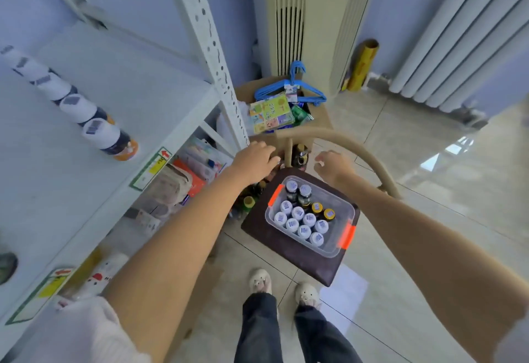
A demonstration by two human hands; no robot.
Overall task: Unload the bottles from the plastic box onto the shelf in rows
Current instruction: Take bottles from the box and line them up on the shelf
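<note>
Hovering above plastic box [310,216]: left hand [254,161], right hand [333,165], loosely curled, empty.

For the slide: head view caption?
Both hands reach above the bottle-filled plastic box; one row stands on the shelf.

White-capped, dark-bodied bottles [297,216] are seen in a clear plastic box with orange latches [347,236] on a dark brown chair seat [289,254]; white-and-navy bottles with orange bases [110,138] are lined on a pale grey metal shelf [137,96] beside blue plastic hangers [292,88]
</note>
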